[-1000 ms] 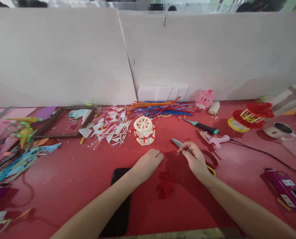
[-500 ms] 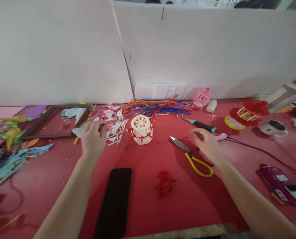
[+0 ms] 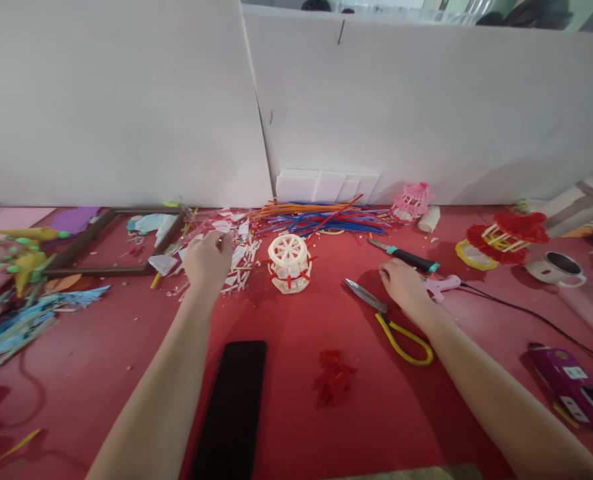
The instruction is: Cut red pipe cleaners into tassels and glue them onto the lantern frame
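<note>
The left hand (image 3: 209,260) is over the pile of scraps (image 3: 241,257), its fingers curled, and I cannot tell whether they grip anything. The right hand (image 3: 404,287) is between the scissors (image 3: 383,309) and the pink glue gun (image 3: 444,287), partly covering the gun, with its fingers bent and its grip likewise impossible to tell. A small cream model (image 3: 289,263) with red sticks stands on the table (image 3: 296,320) between the hands, beyond the phone (image 3: 231,407) and some red bits (image 3: 334,377).

A black phone (image 3: 231,407) lies flat on the red table (image 3: 291,340). Toward the right are a mug (image 3: 546,272) and a purple box (image 3: 559,373); leftward, a brown frame (image 3: 96,272).
</note>
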A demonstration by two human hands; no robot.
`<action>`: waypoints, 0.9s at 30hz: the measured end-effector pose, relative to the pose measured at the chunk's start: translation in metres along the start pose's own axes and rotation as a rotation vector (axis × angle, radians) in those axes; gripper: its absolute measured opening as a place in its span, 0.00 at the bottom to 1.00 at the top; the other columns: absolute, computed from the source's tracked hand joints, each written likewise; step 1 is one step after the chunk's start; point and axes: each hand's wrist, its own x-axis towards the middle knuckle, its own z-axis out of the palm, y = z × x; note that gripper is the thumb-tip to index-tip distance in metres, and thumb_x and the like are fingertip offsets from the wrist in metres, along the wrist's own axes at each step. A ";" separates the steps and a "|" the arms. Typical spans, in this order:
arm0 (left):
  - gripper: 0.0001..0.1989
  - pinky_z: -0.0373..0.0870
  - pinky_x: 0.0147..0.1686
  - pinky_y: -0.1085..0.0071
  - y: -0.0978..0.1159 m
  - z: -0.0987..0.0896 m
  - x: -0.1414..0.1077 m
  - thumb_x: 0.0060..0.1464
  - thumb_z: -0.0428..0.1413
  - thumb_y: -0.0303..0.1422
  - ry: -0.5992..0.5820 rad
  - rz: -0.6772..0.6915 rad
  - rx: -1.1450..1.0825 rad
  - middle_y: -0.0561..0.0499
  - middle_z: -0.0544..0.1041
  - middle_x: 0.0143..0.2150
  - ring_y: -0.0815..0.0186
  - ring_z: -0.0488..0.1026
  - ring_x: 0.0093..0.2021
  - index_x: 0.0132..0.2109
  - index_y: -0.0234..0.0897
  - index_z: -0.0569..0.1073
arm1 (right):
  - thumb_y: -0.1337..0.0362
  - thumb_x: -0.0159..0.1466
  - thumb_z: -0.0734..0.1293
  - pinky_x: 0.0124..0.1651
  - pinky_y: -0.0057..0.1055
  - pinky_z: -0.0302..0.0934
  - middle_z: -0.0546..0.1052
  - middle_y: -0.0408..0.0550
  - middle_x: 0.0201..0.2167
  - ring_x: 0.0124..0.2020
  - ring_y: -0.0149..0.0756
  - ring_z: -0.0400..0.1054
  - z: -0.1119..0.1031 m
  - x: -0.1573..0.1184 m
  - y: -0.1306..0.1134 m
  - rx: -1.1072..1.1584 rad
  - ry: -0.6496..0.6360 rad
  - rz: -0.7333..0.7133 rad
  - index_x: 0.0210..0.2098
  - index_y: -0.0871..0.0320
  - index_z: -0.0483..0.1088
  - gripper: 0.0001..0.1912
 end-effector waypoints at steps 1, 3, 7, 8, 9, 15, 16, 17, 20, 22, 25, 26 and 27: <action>0.15 0.68 0.44 0.59 0.002 0.000 0.000 0.61 0.48 0.40 -0.007 0.001 -0.017 0.44 0.78 0.31 0.52 0.74 0.40 0.36 0.38 0.76 | 0.73 0.63 0.60 0.43 0.39 0.65 0.79 0.61 0.37 0.37 0.46 0.74 -0.001 0.003 0.000 -0.025 0.000 0.014 0.36 0.62 0.77 0.13; 0.12 0.68 0.46 0.61 0.005 0.001 -0.001 0.60 0.49 0.34 -0.015 0.024 -0.065 0.44 0.80 0.37 0.54 0.75 0.43 0.40 0.37 0.77 | 0.76 0.62 0.59 0.43 0.39 0.65 0.79 0.63 0.40 0.38 0.48 0.75 -0.003 0.007 -0.003 -0.059 0.005 0.033 0.40 0.64 0.77 0.16; 0.18 0.69 0.51 0.64 0.017 0.001 0.000 0.55 0.49 0.27 -0.036 0.088 -0.176 0.42 0.77 0.52 0.58 0.74 0.50 0.51 0.34 0.75 | 0.71 0.64 0.60 0.44 0.39 0.65 0.80 0.58 0.42 0.40 0.47 0.75 -0.010 0.011 -0.015 -0.090 0.018 0.054 0.46 0.60 0.76 0.16; 0.17 0.71 0.49 0.64 0.021 0.001 0.000 0.56 0.49 0.28 -0.056 0.099 -0.205 0.42 0.78 0.52 0.58 0.75 0.49 0.50 0.34 0.75 | 0.69 0.64 0.61 0.43 0.39 0.65 0.81 0.57 0.38 0.39 0.47 0.75 -0.012 0.012 -0.019 -0.098 0.016 0.058 0.44 0.59 0.77 0.14; 0.16 0.72 0.47 0.64 0.024 0.000 0.001 0.58 0.49 0.31 -0.082 0.110 -0.232 0.42 0.79 0.49 0.58 0.76 0.47 0.48 0.34 0.76 | 0.66 0.64 0.62 0.43 0.40 0.65 0.81 0.55 0.35 0.38 0.48 0.75 -0.014 0.015 -0.022 -0.105 0.011 0.055 0.40 0.58 0.78 0.12; 0.28 0.69 0.55 0.60 0.042 -0.010 0.001 0.56 0.54 0.47 -0.349 0.305 -0.401 0.41 0.74 0.60 0.53 0.70 0.60 0.59 0.36 0.69 | 0.57 0.63 0.68 0.56 0.43 0.60 0.78 0.58 0.48 0.49 0.49 0.71 -0.027 0.042 -0.041 -0.100 0.008 -0.096 0.37 0.58 0.79 0.12; 0.35 0.66 0.59 0.56 0.045 -0.012 -0.001 0.53 0.57 0.49 -0.430 0.348 -0.426 0.39 0.68 0.65 0.51 0.65 0.65 0.63 0.36 0.64 | 0.59 0.64 0.67 0.55 0.42 0.61 0.78 0.57 0.48 0.49 0.48 0.71 -0.028 0.048 -0.044 -0.091 0.013 -0.114 0.41 0.58 0.78 0.12; 0.40 0.63 0.61 0.53 0.048 -0.014 -0.003 0.50 0.59 0.51 -0.479 0.356 -0.426 0.37 0.65 0.67 0.49 0.62 0.67 0.65 0.36 0.61 | 0.61 0.64 0.67 0.54 0.41 0.62 0.78 0.56 0.48 0.49 0.47 0.72 -0.029 0.055 -0.047 -0.081 0.017 -0.130 0.45 0.58 0.77 0.13; 0.47 0.57 0.65 0.53 0.057 -0.019 -0.011 0.47 0.62 0.51 -0.589 0.353 -0.376 0.37 0.61 0.69 0.48 0.59 0.69 0.68 0.36 0.56 | 0.66 0.66 0.63 0.52 0.38 0.64 0.80 0.54 0.47 0.48 0.44 0.73 -0.026 0.081 -0.055 -0.057 0.027 -0.181 0.49 0.58 0.75 0.14; 0.44 0.58 0.65 0.55 0.062 -0.020 -0.014 0.49 0.60 0.51 -0.633 0.372 -0.363 0.37 0.61 0.69 0.49 0.60 0.68 0.67 0.35 0.57 | 0.67 0.68 0.61 0.52 0.36 0.65 0.80 0.53 0.46 0.48 0.41 0.73 -0.020 0.101 -0.061 -0.054 0.021 -0.229 0.50 0.59 0.74 0.14; 0.37 0.62 0.62 0.57 0.065 -0.019 -0.017 0.54 0.57 0.49 -0.627 0.462 -0.348 0.39 0.65 0.67 0.51 0.65 0.65 0.65 0.37 0.61 | 0.63 0.70 0.62 0.54 0.41 0.66 0.77 0.52 0.49 0.50 0.40 0.72 -0.006 0.130 -0.069 -0.078 0.004 -0.325 0.50 0.59 0.72 0.12; 0.34 0.63 0.61 0.58 0.065 -0.019 -0.018 0.55 0.57 0.48 -0.608 0.487 -0.340 0.40 0.67 0.66 0.51 0.66 0.64 0.64 0.38 0.62 | 0.60 0.69 0.65 0.53 0.44 0.67 0.75 0.51 0.51 0.50 0.41 0.71 0.000 0.139 -0.071 -0.092 -0.006 -0.364 0.51 0.59 0.71 0.14; 0.32 0.65 0.59 0.58 0.065 -0.019 -0.018 0.56 0.57 0.47 -0.587 0.500 -0.331 0.41 0.68 0.65 0.51 0.67 0.63 0.63 0.39 0.64 | 0.58 0.69 0.65 0.52 0.45 0.68 0.74 0.52 0.52 0.50 0.41 0.71 0.005 0.146 -0.073 -0.107 -0.018 -0.405 0.52 0.58 0.70 0.15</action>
